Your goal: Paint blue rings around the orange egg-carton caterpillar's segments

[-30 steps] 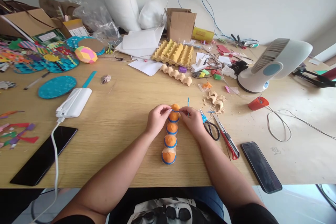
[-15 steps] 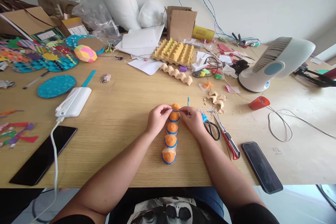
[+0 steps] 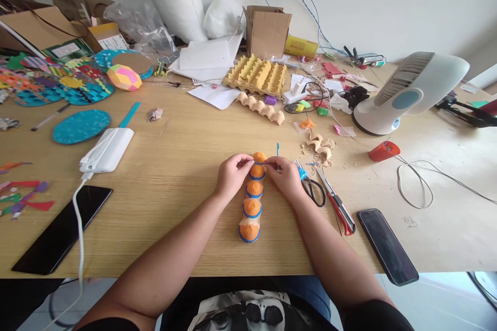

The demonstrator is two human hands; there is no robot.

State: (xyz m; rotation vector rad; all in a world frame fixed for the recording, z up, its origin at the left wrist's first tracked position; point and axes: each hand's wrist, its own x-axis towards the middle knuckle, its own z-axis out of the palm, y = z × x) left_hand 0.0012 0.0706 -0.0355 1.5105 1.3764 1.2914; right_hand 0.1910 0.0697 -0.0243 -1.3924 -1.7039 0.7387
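Note:
A strip of egg-carton cups (image 3: 252, 208) lies lengthwise on the table in front of me, its bumps covered in orange clay and edged with blue bands. At its far end, a thin blue clay strip (image 3: 259, 162) stretches across the orange bump. My left hand (image 3: 235, 173) pinches the strip's left end, close against the bump. On the other side, my right hand (image 3: 284, 175) pinches the right end between thumb and fingers. Just beyond the right hand a small blue plastic tool (image 3: 278, 149) lies on the table.
Black-handled scissors (image 3: 315, 191), a red utility knife (image 3: 340, 212) and a phone (image 3: 387, 245) lie to the right. Torn carton pieces (image 3: 320, 146) and a white fan (image 3: 404, 95) are farther back. A power bank (image 3: 107, 149) and a black tablet-like slab (image 3: 64, 227) lie left.
The camera view has shifted very slightly. Both hands stay at the far bump with the blue strip between them.

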